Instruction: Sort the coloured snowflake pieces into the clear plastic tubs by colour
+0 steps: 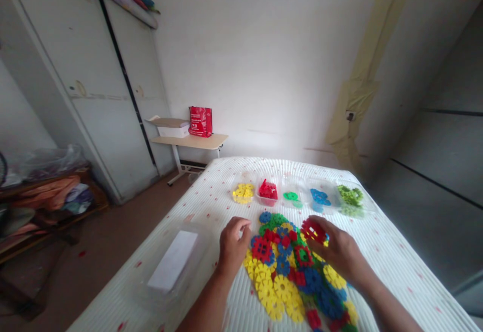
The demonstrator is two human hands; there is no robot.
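Note:
A red square lattice-shaped plastic building piece (pixel 311 228) is pinched in the fingers of my right hand (pixel 336 245), above the right side of the pile. My left hand (pixel 233 245) hovers at the left edge of the pile, its fingers loosely curled with a gap to the thumb; nothing shows in it. Between and below the hands lies a heap of interlocking plastic pieces. Yellow notched discs (pixel 284 288) spread over its left and front, blue discs (pixel 329 299) lie at the front right, and a red lattice square (pixel 261 249) rests on top near my left hand.
Clear containers stand in a row behind the pile, with yellow pieces (pixel 243 192), red pieces (pixel 267 189), green pieces (pixel 291 196), blue pieces (pixel 320 197) and light-green pieces (pixel 350 196). A clear plastic box or lid with a white block (pixel 173 260) lies left on the patterned tablecloth (pixel 211 186).

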